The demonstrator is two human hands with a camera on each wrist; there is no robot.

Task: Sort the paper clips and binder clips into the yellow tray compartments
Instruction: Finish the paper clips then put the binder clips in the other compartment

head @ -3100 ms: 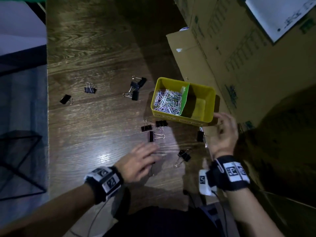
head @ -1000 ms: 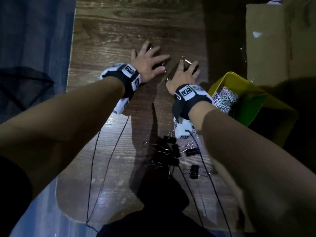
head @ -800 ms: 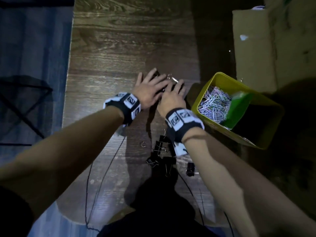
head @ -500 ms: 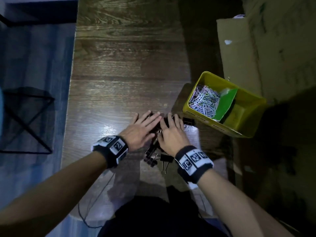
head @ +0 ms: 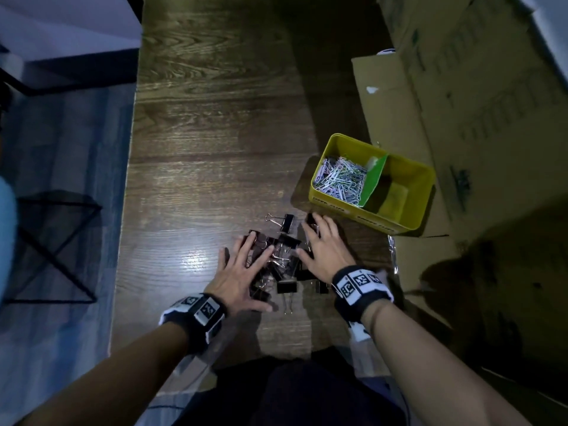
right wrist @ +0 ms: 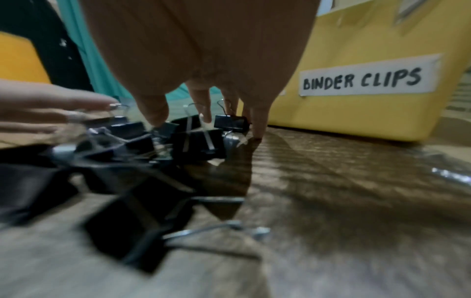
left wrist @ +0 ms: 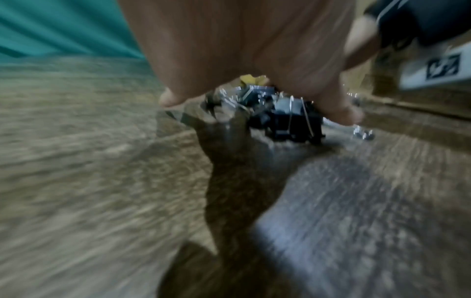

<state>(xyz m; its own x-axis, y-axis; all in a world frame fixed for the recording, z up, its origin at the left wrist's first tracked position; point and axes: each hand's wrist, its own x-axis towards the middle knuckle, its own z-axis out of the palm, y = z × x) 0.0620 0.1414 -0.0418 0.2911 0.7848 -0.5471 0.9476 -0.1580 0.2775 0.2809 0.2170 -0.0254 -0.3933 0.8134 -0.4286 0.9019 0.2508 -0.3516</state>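
A heap of black binder clips (head: 284, 259) lies on the dark wooden table (head: 215, 133), just in front of the yellow tray (head: 415, 224). My left hand (head: 242, 272) lies flat with spread fingers on the heap's left side. On the heap's right side my right hand (head: 322, 244) rests with straight fingers, their tips on the table by the clips (right wrist: 198, 141). One binder clip (head: 284, 221) sits apart, just beyond the heap. The tray's left compartment holds paper clips (head: 341, 179), a green divider (head: 373, 179) splits it, and its right compartment looks empty. A label (right wrist: 362, 80) on the tray reads BINDER CLIPS.
Cardboard boxes (head: 461, 103) stand right of the tray and reach the table's right side. The table's left edge (head: 129, 179) drops to a blue floor with a black wire frame (head: 52, 247). Cables hang near my wrists.
Both hands have swept the scattered binder clips toward me into one heap. They have now spread apart to either side of it, nearer the tray's front.
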